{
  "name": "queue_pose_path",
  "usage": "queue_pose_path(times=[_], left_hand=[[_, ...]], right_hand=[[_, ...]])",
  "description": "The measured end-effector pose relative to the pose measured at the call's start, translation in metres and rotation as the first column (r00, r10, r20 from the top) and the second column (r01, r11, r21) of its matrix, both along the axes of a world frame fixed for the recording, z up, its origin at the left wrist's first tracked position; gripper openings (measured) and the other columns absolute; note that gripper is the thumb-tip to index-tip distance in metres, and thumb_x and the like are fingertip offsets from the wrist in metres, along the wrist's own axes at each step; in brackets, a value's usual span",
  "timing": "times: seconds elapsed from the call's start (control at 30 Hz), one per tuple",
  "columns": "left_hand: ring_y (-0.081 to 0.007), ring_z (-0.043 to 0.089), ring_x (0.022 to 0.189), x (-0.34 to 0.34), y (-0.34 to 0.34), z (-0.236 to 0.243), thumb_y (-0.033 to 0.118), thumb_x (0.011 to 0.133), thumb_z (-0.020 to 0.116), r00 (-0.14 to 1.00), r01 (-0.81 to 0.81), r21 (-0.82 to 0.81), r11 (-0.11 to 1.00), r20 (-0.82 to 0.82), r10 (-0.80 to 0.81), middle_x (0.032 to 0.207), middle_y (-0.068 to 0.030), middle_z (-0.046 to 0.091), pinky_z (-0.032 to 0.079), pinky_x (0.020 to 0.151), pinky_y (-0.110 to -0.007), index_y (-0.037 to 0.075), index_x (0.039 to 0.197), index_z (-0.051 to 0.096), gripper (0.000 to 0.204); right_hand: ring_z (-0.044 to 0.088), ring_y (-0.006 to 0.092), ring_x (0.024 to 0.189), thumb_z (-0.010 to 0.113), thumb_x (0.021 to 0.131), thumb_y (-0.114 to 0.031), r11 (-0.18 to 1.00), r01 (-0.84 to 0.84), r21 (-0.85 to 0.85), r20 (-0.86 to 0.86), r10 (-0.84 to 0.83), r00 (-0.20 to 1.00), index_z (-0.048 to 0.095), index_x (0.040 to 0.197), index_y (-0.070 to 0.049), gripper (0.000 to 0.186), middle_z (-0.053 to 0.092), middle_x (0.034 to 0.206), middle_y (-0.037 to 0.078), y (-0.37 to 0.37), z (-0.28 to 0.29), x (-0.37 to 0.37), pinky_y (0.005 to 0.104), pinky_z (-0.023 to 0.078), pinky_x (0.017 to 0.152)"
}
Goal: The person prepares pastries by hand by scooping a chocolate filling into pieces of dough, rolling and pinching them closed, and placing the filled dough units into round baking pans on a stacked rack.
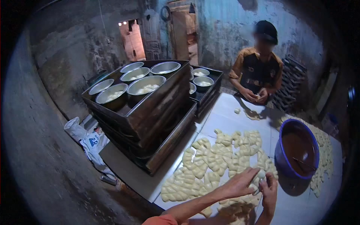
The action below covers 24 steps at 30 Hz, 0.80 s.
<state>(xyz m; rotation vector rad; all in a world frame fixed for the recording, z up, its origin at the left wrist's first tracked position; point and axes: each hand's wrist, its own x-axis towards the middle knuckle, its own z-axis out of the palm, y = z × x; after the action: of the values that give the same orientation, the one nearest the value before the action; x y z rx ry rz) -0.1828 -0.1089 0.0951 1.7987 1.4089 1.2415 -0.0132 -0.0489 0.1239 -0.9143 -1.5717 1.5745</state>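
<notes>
Many pale yellow dough pieces (pixel 195 183) lie bunched in rows on the white tabletop (pixel 228 108). At their near right edge, my left hand (pixel 240 183) reaches in with bent fingers around a small lump of dough (pixel 261 174). My right hand (pixel 269 190) meets it from the right, thumb and fingers closed on the same lump. Both hands are just above the other pieces, and parts of the lump are hidden behind the fingers. A blue basin (pixel 282 150) with brown contents and a thin utensil stands to the right of my hands.
Dark metal trays (pixel 161 108) are stacked at the left, with round metal pans (pixel 146 85) of dough in the top one. Another pan-filled tray (pixel 212 92) stands behind. Across the table a person (pixel 258 71) handles a small piece. More dough (pixel 324 157) lies beyond the basin.
</notes>
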Motion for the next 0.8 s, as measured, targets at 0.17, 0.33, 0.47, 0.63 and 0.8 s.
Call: queue_pose_path(times=[0.17, 0.33, 0.47, 0.63, 0.8], left_hand=[[-0.0450, 0.060, 0.089, -0.132, -0.079, 0.149, 0.010, 0.079, 0.062, 0.946, -0.221, 0.241, 0.945, -0.181, 0.268, 0.114, -0.0271, 0.049, 0.051, 0.076, -0.049, -0.008, 0.135, 0.036, 0.064], [-0.0466, 0.061, 0.087, -0.251, -0.138, 0.259, 0.012, 0.080, 0.062, 0.811, -0.300, 0.374, 0.877, -0.384, 0.441, 0.106, -0.0283, 0.053, 0.052, 0.077, -0.051, -0.007, 0.125, 0.042, 0.052], [-0.0351, 0.065, 0.087, -0.353, -0.156, 0.312, 0.022, 0.070, 0.075, 0.749, -0.381, 0.422, 0.823, -0.381, 0.542, 0.097, -0.0244, 0.061, 0.054, 0.073, -0.040, -0.006, 0.114, 0.056, 0.055], [-0.0172, 0.068, 0.083, -0.479, -0.137, 0.337, 0.023, 0.069, 0.082, 0.963, -0.240, 0.007, 0.971, -0.122, 0.239, 0.097, -0.0132, 0.067, 0.057, 0.062, -0.027, -0.006, 0.120, 0.058, 0.063], [-0.0129, 0.067, 0.085, -0.546, -0.064, 0.323, 0.019, 0.071, 0.081, 0.986, -0.164, -0.133, 0.977, -0.011, 0.164, 0.097, -0.0066, 0.069, 0.057, 0.066, -0.026, 0.000, 0.121, 0.059, 0.058]], right_hand=[[0.059, 0.0121, 0.082, 0.061, 0.086, -0.008, 0.938, -0.235, 0.257, -0.150, 0.279, 0.949, 0.057, 0.113, 0.002, 0.030, 0.061, 0.100, 0.008, -0.018, 0.101, -0.153, 0.0259, 0.051, 0.063], [0.060, 0.0120, 0.093, 0.062, 0.087, -0.014, 0.868, -0.356, 0.346, -0.276, 0.456, 0.846, 0.058, 0.114, -0.001, 0.030, 0.062, 0.105, 0.007, -0.048, 0.195, -0.298, 0.0253, 0.049, 0.080], [0.062, 0.0138, 0.093, 0.063, 0.091, -0.025, 0.789, -0.450, 0.419, -0.189, 0.560, 0.806, 0.057, 0.117, 0.000, 0.037, 0.063, 0.104, 0.010, -0.062, 0.251, -0.406, 0.0273, 0.053, 0.076], [0.065, 0.0116, 0.083, 0.066, 0.091, -0.030, 0.743, -0.533, 0.404, -0.126, 0.623, 0.772, 0.056, 0.116, -0.001, 0.039, 0.062, 0.101, 0.008, -0.040, 0.273, -0.509, 0.0250, 0.057, 0.068], [0.067, 0.0136, 0.077, 0.069, 0.089, -0.032, 0.797, -0.469, 0.381, -0.062, 0.528, 0.847, 0.060, 0.109, -0.001, 0.038, 0.063, 0.097, 0.008, 0.029, 0.258, -0.566, 0.0255, 0.058, 0.061]])
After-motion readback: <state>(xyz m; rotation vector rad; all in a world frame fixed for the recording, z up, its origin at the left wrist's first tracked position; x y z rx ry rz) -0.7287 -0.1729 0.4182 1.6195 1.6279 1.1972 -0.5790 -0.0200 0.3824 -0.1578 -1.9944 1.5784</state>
